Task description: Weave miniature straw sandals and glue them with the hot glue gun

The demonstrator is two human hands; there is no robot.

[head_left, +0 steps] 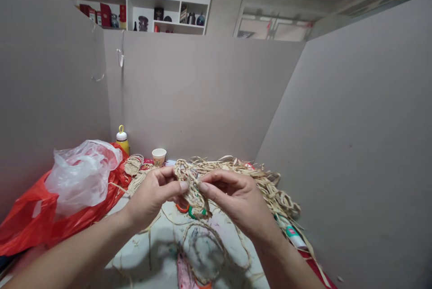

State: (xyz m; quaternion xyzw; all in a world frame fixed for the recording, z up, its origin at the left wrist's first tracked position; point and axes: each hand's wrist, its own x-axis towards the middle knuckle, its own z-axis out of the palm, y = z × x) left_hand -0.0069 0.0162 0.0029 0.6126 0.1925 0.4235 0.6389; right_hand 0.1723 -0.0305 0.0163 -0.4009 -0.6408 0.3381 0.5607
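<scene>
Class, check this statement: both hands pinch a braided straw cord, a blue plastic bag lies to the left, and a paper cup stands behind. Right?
One error: the head view shows the plastic bag is red, not blue. The left hand and right hand do pinch the braided straw cord, and the paper cup stands behind.

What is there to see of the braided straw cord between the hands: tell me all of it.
The braided straw cord is pale tan, plaited from flat strands that look like raffia. Its upper part is bent into a loop, pinched between thumb and fingers of the left hand and the right hand, above the table. From the pinch a long tail hangs down and curls into a wide loop near the tabletop; whether it touches there cannot be told.
</scene>
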